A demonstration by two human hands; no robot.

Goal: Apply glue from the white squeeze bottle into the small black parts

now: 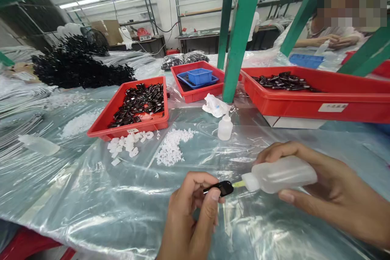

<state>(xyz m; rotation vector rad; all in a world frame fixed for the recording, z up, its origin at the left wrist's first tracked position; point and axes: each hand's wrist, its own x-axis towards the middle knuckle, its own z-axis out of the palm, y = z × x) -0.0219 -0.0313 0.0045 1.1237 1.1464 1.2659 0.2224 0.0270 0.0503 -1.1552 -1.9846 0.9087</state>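
Pinching a small glossy black plastic piece (222, 188) tight between left hand (189, 215) fingers (213, 203) at 6 o'clock, just above the film-covered surface (122, 203). Gripping a translucent white plastic squeeze bottle (283, 174) in the right hand (332, 195) at 4 o'clock, fingers wrapped snug round it, yellow nozzle (239, 184) right up against the piece.

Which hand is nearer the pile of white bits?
Left. The left hand, pinching a black part, is just in front of the pile; the right hand, holding the squeeze bottle, is farther off to its right.
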